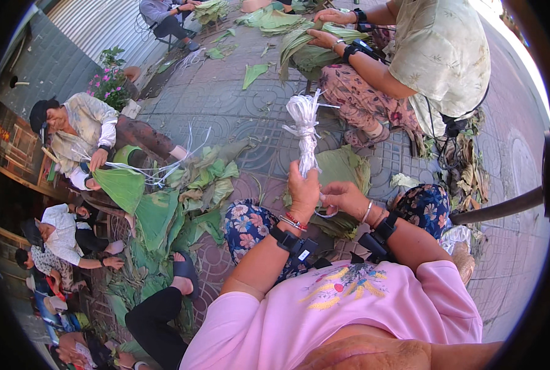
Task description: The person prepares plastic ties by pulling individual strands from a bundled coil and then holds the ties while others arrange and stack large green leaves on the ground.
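Observation:
My left hand [302, 192] grips the lower end of a bundle of white plastic strips [305, 122], which stands up above the fist. The bundle is wrapped round its middle, with looped strips fanning out at its top. Close beside it, my right hand [345, 198] pinches a loose white strip [325, 214] that hangs in a curve below the fingers. Beyond and beneath my hands, a stack of large green leaves [344, 169] lies between my knees, partly hidden by my hands and forearms.
A person [441, 60] at the upper right handles a sheaf of leaves [298, 44]. To the left, another person holds a folded green leaf [120, 185] and white strips [164, 173]. Leaves [157, 219] cover the paving there. A dark pole [497, 206] juts in from the right.

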{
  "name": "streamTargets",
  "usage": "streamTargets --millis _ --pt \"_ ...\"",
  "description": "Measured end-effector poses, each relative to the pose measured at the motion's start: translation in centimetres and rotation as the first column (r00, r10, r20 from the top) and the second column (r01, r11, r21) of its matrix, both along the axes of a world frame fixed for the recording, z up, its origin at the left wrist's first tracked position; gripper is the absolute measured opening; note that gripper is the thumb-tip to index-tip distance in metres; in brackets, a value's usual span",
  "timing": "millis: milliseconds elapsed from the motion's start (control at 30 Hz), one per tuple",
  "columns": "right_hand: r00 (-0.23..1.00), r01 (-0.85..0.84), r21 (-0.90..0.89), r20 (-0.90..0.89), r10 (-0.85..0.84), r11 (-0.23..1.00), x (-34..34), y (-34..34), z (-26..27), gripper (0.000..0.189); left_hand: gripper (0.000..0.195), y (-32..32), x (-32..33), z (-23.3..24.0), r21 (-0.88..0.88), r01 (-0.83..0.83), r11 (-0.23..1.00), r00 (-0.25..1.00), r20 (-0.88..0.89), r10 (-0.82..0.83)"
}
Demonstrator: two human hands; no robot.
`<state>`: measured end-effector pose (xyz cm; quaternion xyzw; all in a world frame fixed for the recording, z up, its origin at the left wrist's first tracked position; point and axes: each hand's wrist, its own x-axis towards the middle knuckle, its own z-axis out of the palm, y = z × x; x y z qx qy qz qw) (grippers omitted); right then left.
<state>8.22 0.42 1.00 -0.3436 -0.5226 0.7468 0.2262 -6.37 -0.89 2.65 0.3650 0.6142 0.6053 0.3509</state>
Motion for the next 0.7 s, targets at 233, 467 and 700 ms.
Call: streamTargets --millis 233,467,700 --pt "1.000 0.019 0.076 -0.024 -0.018 0.997 0.5 0.2 -0.5 0.010 0.029 0.6 0.1 -1.2 0.022 0.011 1.000 0.999 -0.046 -0.010" --pt "0.995 0.044 0.013 -0.085 -0.043 0.999 0.1 0.2 -1.4 0.009 0.034 -0.5 0.3 0.4 -0.023 0.056 0.998 0.997 -0.055 -0.057" --pt "0.993 0.101 -0.058 -0.053 -0.105 0.993 0.9 0.1 0.3 0.012 0.030 -0.1 0.5 -0.5 0.043 0.084 0.996 0.980 -0.184 -0.075"
